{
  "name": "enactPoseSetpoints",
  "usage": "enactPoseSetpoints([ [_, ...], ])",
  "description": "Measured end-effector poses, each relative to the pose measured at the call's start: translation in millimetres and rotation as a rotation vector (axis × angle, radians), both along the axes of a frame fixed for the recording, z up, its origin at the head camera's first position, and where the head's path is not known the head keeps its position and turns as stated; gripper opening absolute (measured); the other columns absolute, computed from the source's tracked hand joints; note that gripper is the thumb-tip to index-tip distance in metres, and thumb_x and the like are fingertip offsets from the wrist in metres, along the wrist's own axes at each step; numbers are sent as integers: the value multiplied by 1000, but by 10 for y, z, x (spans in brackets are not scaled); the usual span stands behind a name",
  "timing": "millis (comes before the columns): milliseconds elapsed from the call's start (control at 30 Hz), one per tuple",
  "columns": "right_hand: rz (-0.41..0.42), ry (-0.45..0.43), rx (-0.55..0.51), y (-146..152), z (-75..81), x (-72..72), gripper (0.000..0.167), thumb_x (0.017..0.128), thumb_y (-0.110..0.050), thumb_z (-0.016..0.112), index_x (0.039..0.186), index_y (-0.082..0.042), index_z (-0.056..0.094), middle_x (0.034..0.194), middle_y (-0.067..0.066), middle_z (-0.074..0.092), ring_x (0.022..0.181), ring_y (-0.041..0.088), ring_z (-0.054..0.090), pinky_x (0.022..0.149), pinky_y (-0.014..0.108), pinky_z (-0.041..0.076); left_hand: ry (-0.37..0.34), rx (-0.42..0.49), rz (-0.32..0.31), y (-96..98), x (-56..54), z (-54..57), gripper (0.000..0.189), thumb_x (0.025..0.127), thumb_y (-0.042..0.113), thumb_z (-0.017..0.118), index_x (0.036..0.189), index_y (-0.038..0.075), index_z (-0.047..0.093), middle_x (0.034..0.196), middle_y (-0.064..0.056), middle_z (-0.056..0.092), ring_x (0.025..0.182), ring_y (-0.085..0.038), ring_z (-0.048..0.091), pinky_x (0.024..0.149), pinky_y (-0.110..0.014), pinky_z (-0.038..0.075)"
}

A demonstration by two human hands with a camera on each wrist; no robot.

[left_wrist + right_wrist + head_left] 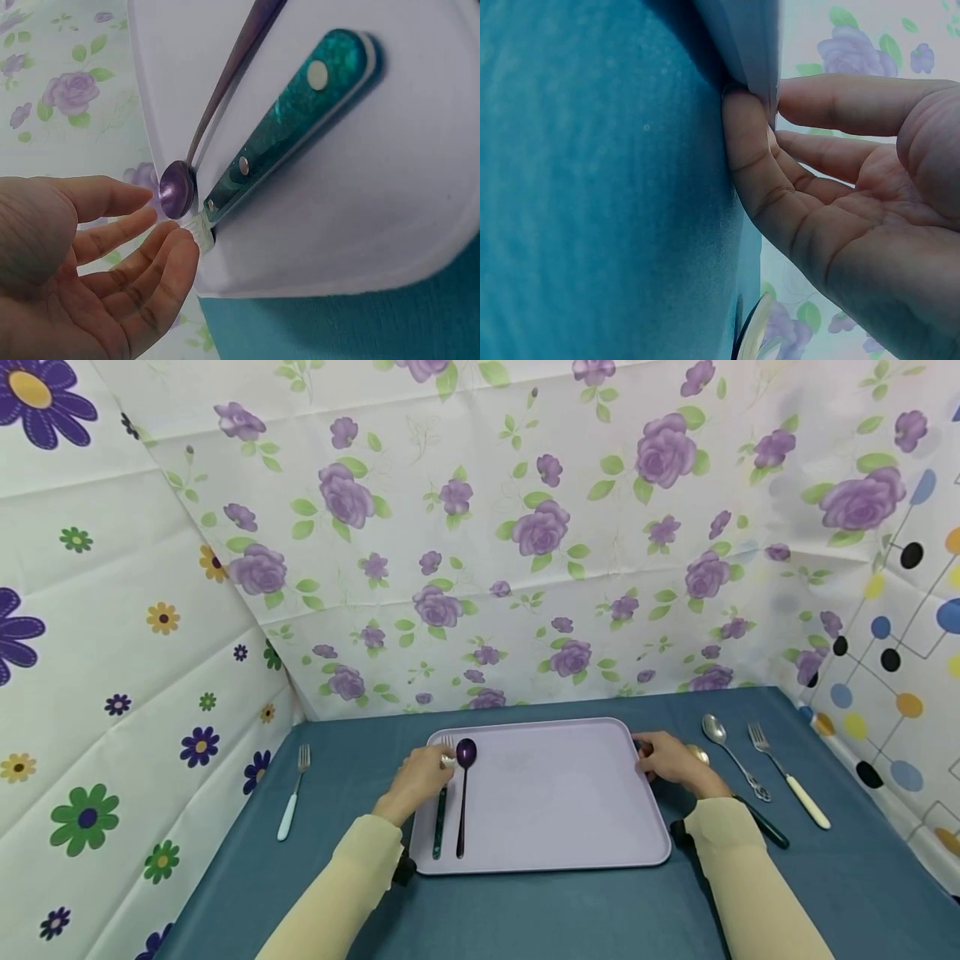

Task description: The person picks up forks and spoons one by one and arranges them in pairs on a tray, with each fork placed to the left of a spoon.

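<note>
Head view: pale lavender tray (562, 802) flat on the blue-clothed bench (555, 914). Green-handled fork (440, 822) and dark purple spoon (466, 753) lie side by side along its left end. Left hand (416, 781) at the fork's tines; right hand (671, 760) at the tray's right edge. Off the tray: white-handled fork (288, 814) at left; silver spoon (738, 764), cream-handled fork (806, 797) and a green-handled spoon (765, 822) at right, the last partly hidden by the right arm.

Left wrist view: thumb and fingers loosely curved and apart, fingertips beside the fork's head; no grip seen.

Right wrist view: tray rim pinched between thumb and fingers.

Judgement: arranging cutlery, tray being steadied. Next move would call for clearing the fork without nudging it, keeping the tray level.
</note>
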State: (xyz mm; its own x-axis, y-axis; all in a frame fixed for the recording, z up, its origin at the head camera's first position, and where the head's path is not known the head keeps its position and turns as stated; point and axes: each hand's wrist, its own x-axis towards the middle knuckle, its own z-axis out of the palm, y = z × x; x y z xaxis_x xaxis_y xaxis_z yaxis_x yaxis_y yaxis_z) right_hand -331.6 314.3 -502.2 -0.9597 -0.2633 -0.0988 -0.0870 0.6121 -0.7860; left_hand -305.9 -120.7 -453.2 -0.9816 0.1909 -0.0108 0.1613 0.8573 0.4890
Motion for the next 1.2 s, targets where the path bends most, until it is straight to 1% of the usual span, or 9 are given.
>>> enactPoseSetpoints([
  [133, 4, 1, -6, 0, 0, 3, 65, 87, 10, 63, 145, 25, 38, 78, 8, 53, 63, 19, 57, 63, 35, 55, 14, -3, 4, -31, 2, 21, 30, 102, 12, 65, 130, 3, 69, 104, -14, 74, 74, -21, 67, 60, -38, 53],
  [233, 4, 5, -8, -1, 2, 7, 65, 86, 10, 64, 145, 24, 39, 78, 8, 53, 63, 19, 57, 62, 35, 55, 26, -2, 5, -47, 1, 27, 29, 102, 14, 66, 128, 3, 70, 101, -14, 74, 74, -22, 67, 61, -39, 54],
  [333, 3, 4, -3, -5, -4, 5, 65, 86, 10, 64, 145, 24, 40, 78, 8, 54, 64, 19, 57, 62, 35, 55, 20, 4, 6, -67, -4, 20, 29, 102, 15, 66, 128, 2, 70, 100, -14, 73, 76, -23, 68, 62, -40, 55],
  [467, 0, 0, -5, -5, -8, 0, 65, 87, 10, 63, 145, 23, 39, 78, 8, 54, 64, 19, 57, 63, 34, 55, 1, 6, 17, -98, -21, 3, 30, 102, 13, 66, 130, 3, 69, 101, -14, 73, 76, -22, 67, 63, -40, 55],
  [667, 8, 9, -7, -1, -20, -11, 64, 87, 11, 63, 145, 24, 39, 78, 8, 53, 64, 19, 57, 62, 34, 56, 6, 0, 32, -149, -44, 14, 32, 100, 6, 64, 131, 2, 68, 103, -15, 72, 76, -23, 65, 62, -38, 54],
  [867, 9, -1, -1, 1, -20, -12, 64, 87, 10, 63, 145, 23, 40, 78, 8, 53, 64, 19, 58, 62, 34, 56, 18, 7, 45, -185, -51, 32, 33, 98, 6, 64, 131, 1, 68, 104, -16, 72, 74, -21, 63, 62, -35, 53],
  [1100, 1, -2, 14, -3, -22, -13, 64, 88, 9, 64, 145, 23, 41, 78, 8, 54, 63, 18, 59, 63, 34, 55, 14, 14, 76, -274, -73, 76, 34, 101, 8, 63, 135, 2, 67, 110, -18, 72, 72, -20, 62, 60, -32, 50],
  [1200, 1, -2, 14, -1, -16, -10, 64, 88, 9, 64, 146, 23, 40, 78, 8, 54, 63, 18, 59, 63, 35, 55, 8, 14, 84, -320, -82, 104, 35, 102, 9, 62, 135, 1, 66, 108, -17, 72, 72, -20, 62, 59, -32, 49],
])
